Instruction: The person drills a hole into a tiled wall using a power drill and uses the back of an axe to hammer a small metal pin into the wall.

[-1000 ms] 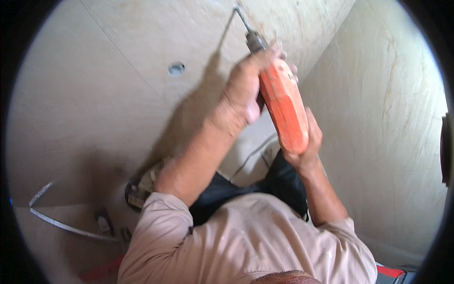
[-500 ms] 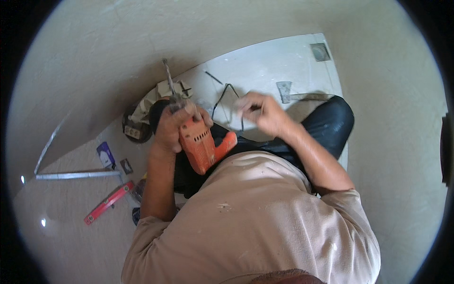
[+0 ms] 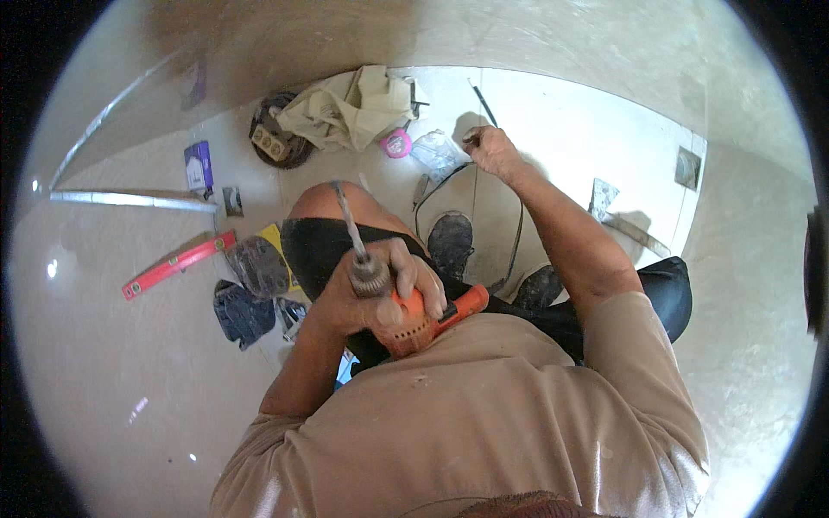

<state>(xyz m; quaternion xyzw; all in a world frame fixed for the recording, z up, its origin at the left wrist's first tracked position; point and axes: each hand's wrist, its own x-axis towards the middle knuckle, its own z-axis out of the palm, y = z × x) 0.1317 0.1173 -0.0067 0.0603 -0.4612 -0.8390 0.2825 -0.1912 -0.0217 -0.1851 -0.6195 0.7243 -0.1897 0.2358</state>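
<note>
Clamped tight, your left hand [image 3: 367, 312] had fingers and thumb wrapped around the front of the orange drill [image 3: 413, 332], close by the chuck [image 3: 370, 274]. The drill sat just in front of your shirt [image 3: 449, 406], its long bit [image 3: 347, 216] angled away from you and clear of the wall [image 3: 535, 39], so no boring was under way. No palm on the rear handle [image 3: 466, 306], either! Over to your right hand [image 3: 494, 154], out beyond the drill and to its right: fingers curled near the black rod [image 3: 482, 102], though whether they pinched anything you couldn't tell, so small and dark was that spot. The cable [image 3: 418, 214] looped beyond the drill. Wider still, the red level [image 3: 180, 265] lay left of the drill, the beige cloth [image 3: 350, 108] and pink tape measure [image 3: 396, 143] beyond it, the hatchet [image 3: 602, 198] off to its right. And the progress? Bit fitted, that much was done; no finished hole could be picked out, and with tools scattered all around the drill, clearing up looked wholly undone.
</note>
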